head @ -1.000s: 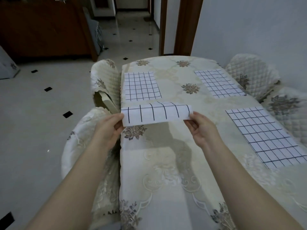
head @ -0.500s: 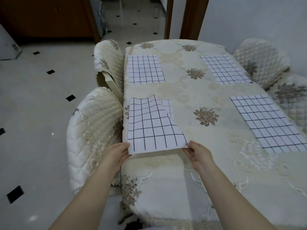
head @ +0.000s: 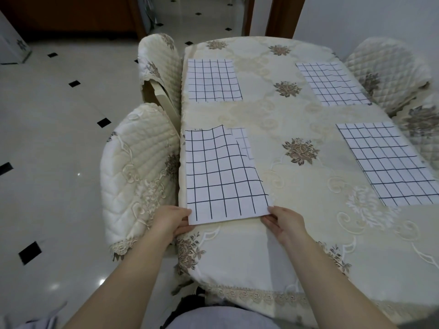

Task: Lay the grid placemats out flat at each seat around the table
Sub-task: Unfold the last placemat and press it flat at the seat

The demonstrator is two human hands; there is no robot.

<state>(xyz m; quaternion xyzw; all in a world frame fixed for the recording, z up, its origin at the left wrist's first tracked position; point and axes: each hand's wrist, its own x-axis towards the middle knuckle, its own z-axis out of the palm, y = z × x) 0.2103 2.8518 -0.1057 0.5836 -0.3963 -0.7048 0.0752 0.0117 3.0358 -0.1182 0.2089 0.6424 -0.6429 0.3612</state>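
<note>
**Mat 4, near-left seat: not yet flat**

Left hand [head: 173, 222] pinches the mat [head: 221, 176] at its near-left corner; right hand [head: 285, 224] pinches the near-right corner. The mat lies on the table [head: 297, 110] just ahead of both hands, beside the chair [head: 140, 167]. Its far-right part humps up. Judgement: drop the near edge square to the table edge, let go, then smooth with flat palms toward the hump. Other mats [head: 213, 79] lie flat.

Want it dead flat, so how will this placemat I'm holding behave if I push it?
Likely thin, light and floppy: the placemat ripples and its far right corner looks folded. Pushed from the near edge it would probably buckle, not slide, on the tablecloth.
</note>
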